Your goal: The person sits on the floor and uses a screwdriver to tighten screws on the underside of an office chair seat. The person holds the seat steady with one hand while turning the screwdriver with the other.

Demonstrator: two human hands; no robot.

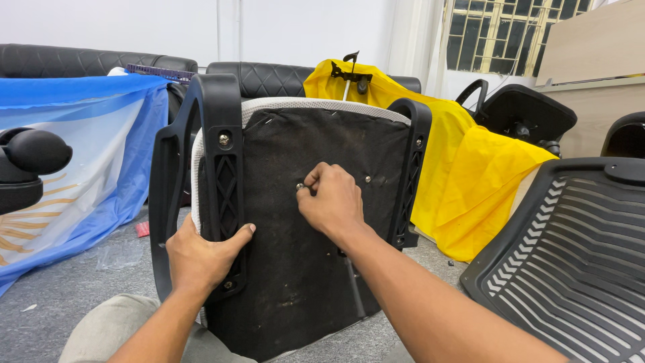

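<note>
The person is sitting low on the floor with an upturned chair seat (295,269) propped upright in front of their knees, its dark fabric underside facing them. Their left hand (201,259) is wrapping around the lower part of the black plastic armrest bracket (225,181) on the seat's left edge, thumb pressing across the front of it and fingers hidden behind, the forearm rising straight up from the lap. Their right hand (332,202) is reaching in from the lower right, the arm stretching diagonally across the seat, wrist bent slightly, fingers curling tight and pinching a small metal bolt (300,187) against the middle of the underside. The two hands are well apart, each one clamped on its own part. A second armrest bracket (411,175) is standing on the seat's right edge. Behind, a yellow cloth (470,168) is draping over a black sofa (269,77), a blue cloth (87,141) is hanging at left, and a ribbed black backrest (578,262) is lying at right.
</note>
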